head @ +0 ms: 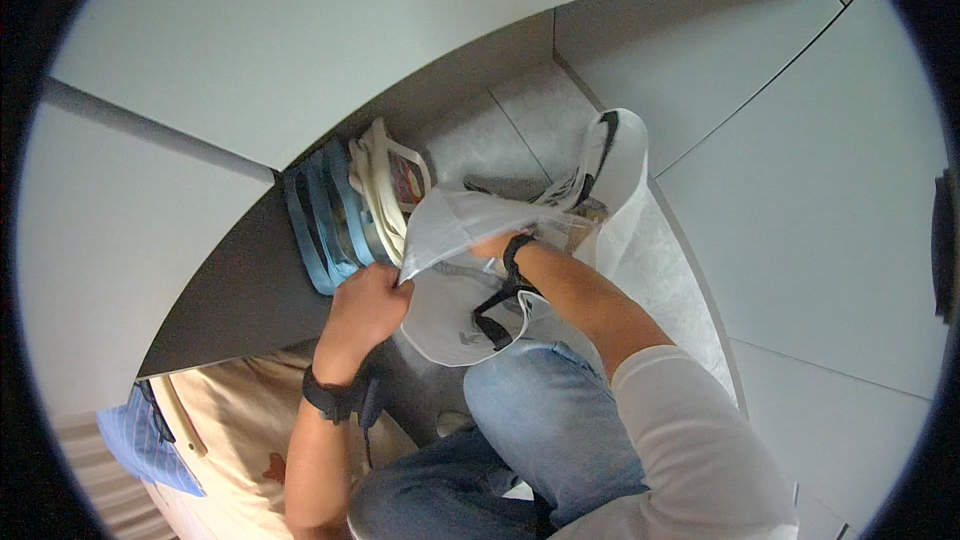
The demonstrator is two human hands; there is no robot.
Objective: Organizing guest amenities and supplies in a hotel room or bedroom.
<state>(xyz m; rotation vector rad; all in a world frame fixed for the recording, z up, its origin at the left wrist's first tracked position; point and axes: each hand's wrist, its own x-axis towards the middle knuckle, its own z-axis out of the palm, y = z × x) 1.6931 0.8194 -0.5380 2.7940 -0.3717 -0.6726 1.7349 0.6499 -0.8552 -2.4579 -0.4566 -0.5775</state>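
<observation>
A large white bag (457, 330) with black straps (491, 326) sits on the floor in front of my knees, its mouth spread wide. My left hand (373, 300) pinches a corner of a translucent plastic sheet (472, 217) at the left side of the bag's mouth. I cannot tell whether this sheet is a flap of the bag or a separate piece. My right hand (496, 246) reaches down into the bag beneath the sheet. Its fingers are mostly hidden, so what it touches is unclear. Some small items inside the bag show only in part.
Left of the white bag stand blue fabric bags (319, 217) and cream fabric bags (379, 195) with handles. White panels (810, 165) rise on the right, and another white panel (337, 22) spans the top. Beige fabric (240, 420) lies at the lower left.
</observation>
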